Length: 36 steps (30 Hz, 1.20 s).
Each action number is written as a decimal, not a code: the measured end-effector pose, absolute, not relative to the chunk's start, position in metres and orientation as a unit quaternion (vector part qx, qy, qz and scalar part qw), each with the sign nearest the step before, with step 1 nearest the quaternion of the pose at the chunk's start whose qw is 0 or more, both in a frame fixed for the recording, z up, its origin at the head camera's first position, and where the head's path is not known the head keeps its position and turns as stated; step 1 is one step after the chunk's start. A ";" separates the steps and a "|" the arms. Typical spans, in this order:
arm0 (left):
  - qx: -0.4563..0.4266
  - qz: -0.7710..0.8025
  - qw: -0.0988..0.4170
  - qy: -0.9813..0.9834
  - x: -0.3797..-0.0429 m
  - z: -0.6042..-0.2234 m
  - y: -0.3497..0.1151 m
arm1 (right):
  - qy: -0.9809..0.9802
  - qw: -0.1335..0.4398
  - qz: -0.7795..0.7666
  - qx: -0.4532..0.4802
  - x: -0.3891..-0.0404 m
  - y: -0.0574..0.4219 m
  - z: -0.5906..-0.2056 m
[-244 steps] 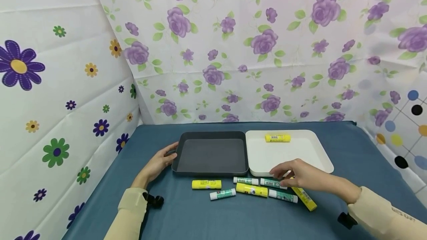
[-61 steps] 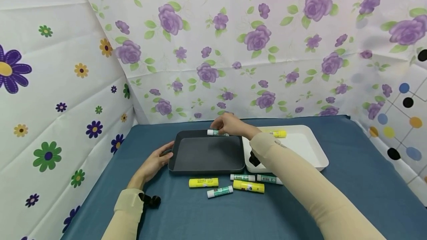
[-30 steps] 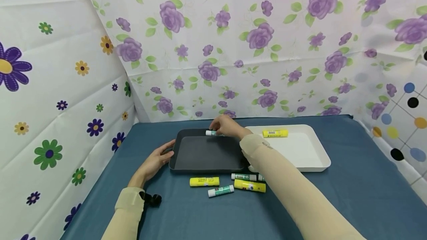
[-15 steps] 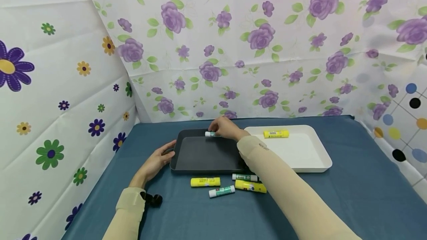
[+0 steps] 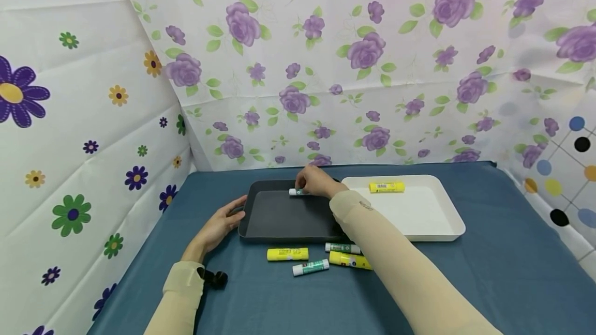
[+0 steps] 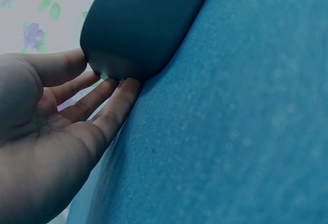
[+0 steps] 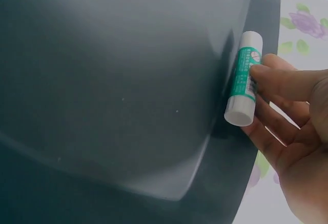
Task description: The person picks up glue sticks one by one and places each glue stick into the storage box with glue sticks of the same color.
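Note:
My right hand (image 5: 316, 181) pinches a white-and-green glue stick (image 7: 246, 80) between thumb and fingers, above the back part of the dark grey tray (image 5: 293, 237). In the right wrist view the stick overlaps the tray's back slope, and its label faces up. At the tray's left side my left hand (image 5: 218, 229) touches the wall with extended fingers. The left wrist view has its thumb and fingertips (image 6: 130, 86) right at the tray's rounded corner, the tray wall (image 6: 138, 34) between them.
A white tray (image 5: 433, 221) stands against the dark one's right side, with a yellow glue stick (image 5: 387, 187) in it. In front lie yellow sticks (image 5: 287, 254) and green-and-white sticks (image 5: 311, 267) on the blue cloth (image 5: 261, 304). The right sleeve (image 5: 396, 252) covers part of that row.
From over the loose sticks by the white tray, my right hand has carried a green-and-white glue stick to the dark tray's back. Lately it dips slightly toward the tray floor. The left hand stays put.

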<state>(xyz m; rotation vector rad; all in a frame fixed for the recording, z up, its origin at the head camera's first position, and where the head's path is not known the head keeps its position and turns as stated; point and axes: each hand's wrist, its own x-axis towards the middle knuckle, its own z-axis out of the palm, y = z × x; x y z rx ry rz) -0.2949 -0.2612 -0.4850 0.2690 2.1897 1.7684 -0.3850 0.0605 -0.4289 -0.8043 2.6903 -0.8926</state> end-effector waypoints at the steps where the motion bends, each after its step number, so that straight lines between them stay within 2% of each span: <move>1: 0.095 0.618 0.156 0.765 -0.295 -0.485 -0.261 | 0.911 0.098 -0.294 -0.272 -0.385 0.061 -0.430; 15: 0.088 0.617 0.160 0.766 -0.296 -0.484 -0.260 | 0.934 0.090 -0.223 -0.265 -0.384 0.059 -0.434; 36: 0.086 0.620 0.161 0.763 -0.297 -0.485 -0.261 | 0.934 0.106 -0.210 -0.269 -0.378 0.057 -0.424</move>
